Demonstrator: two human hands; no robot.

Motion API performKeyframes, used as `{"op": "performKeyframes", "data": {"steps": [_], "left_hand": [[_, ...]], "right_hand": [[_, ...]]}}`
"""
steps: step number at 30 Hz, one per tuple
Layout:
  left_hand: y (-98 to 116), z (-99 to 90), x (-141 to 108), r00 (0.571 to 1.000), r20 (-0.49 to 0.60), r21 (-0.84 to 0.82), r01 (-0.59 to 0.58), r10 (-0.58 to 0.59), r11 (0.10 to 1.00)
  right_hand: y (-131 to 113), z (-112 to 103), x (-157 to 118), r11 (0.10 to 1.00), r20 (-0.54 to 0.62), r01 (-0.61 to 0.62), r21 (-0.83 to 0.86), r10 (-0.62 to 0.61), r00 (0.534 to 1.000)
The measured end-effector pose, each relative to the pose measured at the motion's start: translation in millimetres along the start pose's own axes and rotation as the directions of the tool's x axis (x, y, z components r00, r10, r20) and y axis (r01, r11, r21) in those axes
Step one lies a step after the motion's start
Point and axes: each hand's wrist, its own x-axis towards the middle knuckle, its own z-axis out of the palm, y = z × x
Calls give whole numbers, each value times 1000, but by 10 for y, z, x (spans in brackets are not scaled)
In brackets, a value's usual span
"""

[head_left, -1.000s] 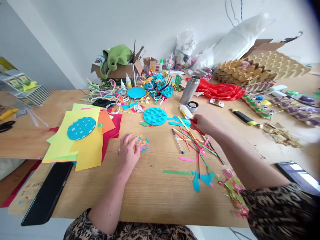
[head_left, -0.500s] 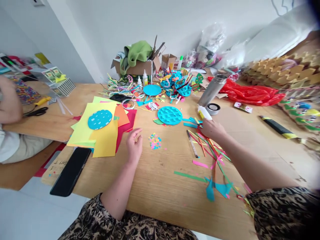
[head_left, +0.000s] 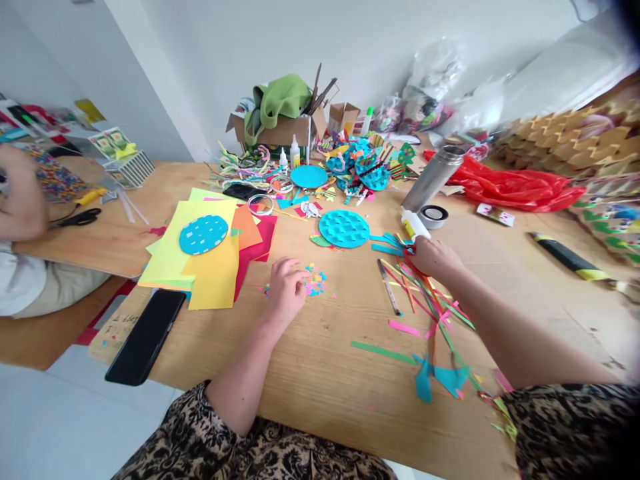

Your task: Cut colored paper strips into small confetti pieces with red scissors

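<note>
My left hand [head_left: 287, 293] hovers low with its fingers loosely bent and apart, beside and partly over a small heap of cut paper bits [head_left: 316, 280]. My right hand [head_left: 436, 259] is closed at the top of a bundle of coloured paper strips [head_left: 425, 287]. A dark and red edge shows under its fingers, but what they grip is mostly hidden. Just beyond these fingers lies a white glue bottle [head_left: 415, 225] with a yellow label. Between the hands and farther back is a blue paper oval [head_left: 344, 229] with raised scales. A pen [head_left: 389, 287] rests left of the strips.
Coloured paper sheets [head_left: 213, 283] carry a spotted blue oval [head_left: 203, 235] on the left, near a black phone [head_left: 145, 337]. A steel flask [head_left: 434, 179] and its lid [head_left: 433, 216] stand behind my right hand. A box cutter [head_left: 567, 256] lies farther right. Another person's arm [head_left: 23, 193] is at left.
My left hand has moved right, to the heap of paper bits. My right hand stays by the glue bottle and strips. The whole view has shifted slightly.
</note>
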Motion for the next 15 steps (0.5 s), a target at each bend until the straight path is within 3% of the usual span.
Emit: {"op": "performKeyframes", "data": {"steps": [3,5,15], "left_hand": [[28,26,-43,988,144,79,-69,57,995],[32,30,-55,982,178,109,-79,59,991],[-46,29,-24,997,77,166,9,-22,986]], "right_hand": [[11,7,12,1000,-4,1,-1,-1,1000],[15,7,17,1000,-4,2,0,-2,1000],[-5,-21,5,999,-10,21,31,-20,1000]]}}
